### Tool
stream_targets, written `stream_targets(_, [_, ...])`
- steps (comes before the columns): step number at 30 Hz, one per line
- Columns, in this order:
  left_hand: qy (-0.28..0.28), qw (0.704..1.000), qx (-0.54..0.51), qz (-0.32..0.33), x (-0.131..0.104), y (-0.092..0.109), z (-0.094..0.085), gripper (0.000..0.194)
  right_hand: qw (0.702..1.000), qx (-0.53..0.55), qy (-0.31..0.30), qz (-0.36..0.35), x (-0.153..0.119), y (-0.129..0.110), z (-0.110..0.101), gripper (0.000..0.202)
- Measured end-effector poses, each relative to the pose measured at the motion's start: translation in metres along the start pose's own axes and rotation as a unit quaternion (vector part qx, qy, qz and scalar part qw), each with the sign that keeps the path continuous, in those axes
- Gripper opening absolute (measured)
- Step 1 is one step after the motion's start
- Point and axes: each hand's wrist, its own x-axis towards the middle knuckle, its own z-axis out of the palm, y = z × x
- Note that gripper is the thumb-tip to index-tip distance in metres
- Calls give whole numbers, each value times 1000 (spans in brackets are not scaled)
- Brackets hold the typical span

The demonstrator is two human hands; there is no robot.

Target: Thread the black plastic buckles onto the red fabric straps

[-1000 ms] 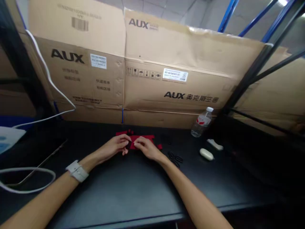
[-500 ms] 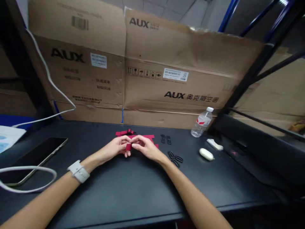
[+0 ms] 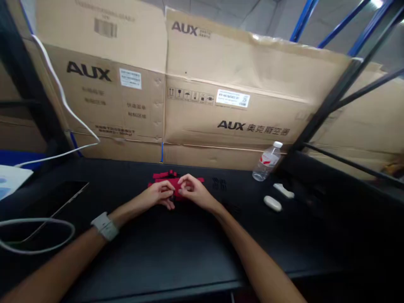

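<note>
Red fabric strips (image 3: pixel 174 182) lie on the dark table in front of the cardboard. Over their left part is my left hand (image 3: pixel 160 195), its thumb and forefinger pinched around something I cannot make out. My right hand (image 3: pixel 193 190) is over their right part, thumb and fingertips curled close together; anything between them is too small to name. A small gap separates the two hands. Black buckles (image 3: pixel 219 184) lie to the right of the red fabric, and more dark loops (image 3: pixel 232 208) show faintly nearer to me.
A water bottle (image 3: pixel 267 162) stands at the back right, near a white oval case (image 3: pixel 272 203) and a white object (image 3: pixel 283 190). At the left lie a phone (image 3: pixel 47 206), a white cable (image 3: pixel 71 231) and paper (image 3: pixel 12 181). Cardboard (image 3: pixel 221 122) walls the back.
My hands have moved slightly apart, and the small red piece between them no longer shows there. The picture's table area is darker and the cardboard brighter.
</note>
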Motion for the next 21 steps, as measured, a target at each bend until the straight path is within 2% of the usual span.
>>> stream_targets(10, [-51, 999, -5, 2, -5, 4, 2, 30, 998, -68, -5, 14, -1, 4, 6, 30])
stream_targets(13, [-20, 1000, 8, 9, -5, 6, 3, 29, 995, -100, -1, -3, -2, 2, 7, 36])
stream_targets(16, [29, 999, 14, 32, -4, 10, 3, 29, 979, -195, 24, -56, -3, 0, 9, 42])
stream_targets(18, [50, 998, 22, 39, -4, 13, 1, 29, 965, -244, 40, -86, -3, -2, 8, 38])
stream_targets(21, [74, 995, 46, 38, -5, 19, -4, 30, 959, -261, 51, -101, -2, -4, 5, 31])
